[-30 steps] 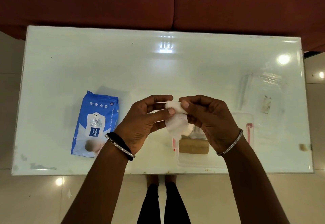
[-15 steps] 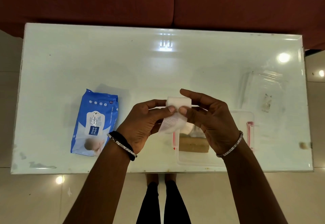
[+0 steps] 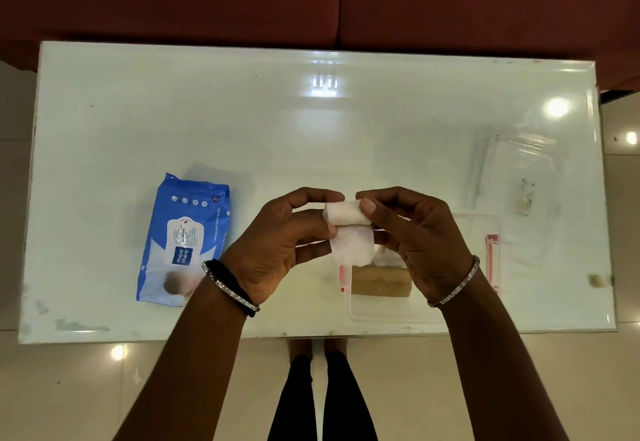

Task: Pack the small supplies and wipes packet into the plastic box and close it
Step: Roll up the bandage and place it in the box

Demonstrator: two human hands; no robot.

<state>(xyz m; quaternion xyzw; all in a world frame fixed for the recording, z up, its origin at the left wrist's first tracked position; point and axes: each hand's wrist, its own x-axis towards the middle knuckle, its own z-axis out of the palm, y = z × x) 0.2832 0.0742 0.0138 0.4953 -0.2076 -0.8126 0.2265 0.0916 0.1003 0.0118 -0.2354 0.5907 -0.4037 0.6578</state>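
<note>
Small white gauze bandage roll (image 3: 346, 213) held mid-air above near-centre of table, betw. both hands, a loose woven tail (image 3: 351, 244) hanging down from it. Left hand (image 3: 277, 250) pinching roll's left end w/ thumb and fingers closed on it; right hand (image 3: 412, 236) gripping right end, thumb on top, fingers curled narrow around it. Thin silver bangle on each wrist, plus black band on left.

Just below and behind the hands: clear rectangular plastic box (image 3: 398, 314) w/ red clips (image 3: 491, 260), open, sitting near table's front edge. Inside it, a tan-brown bandage roll (image 3: 381, 281) lying on its side; something whitish beside it, partly hidden by right hand, can't tell what.

Left of hands, apart from them: blue soft wipes packet (image 3: 183, 236) lying flat, not in box. White label w/ blue "mee mee" logo; side text "CARING BABY WET WIPES"; "72" near top corner. Smaller print unreadable.

Far right, beyond box: clear plastic lid (image 3: 519, 191) lying flat on table, faint sticker residue in centre.

All on glossy white glass-topped table (image 3: 242, 121), ceiling lights reflected. Dark red sofa (image 3: 311, 0) behind. Pale tiled floor and black-trousered legs below.
</note>
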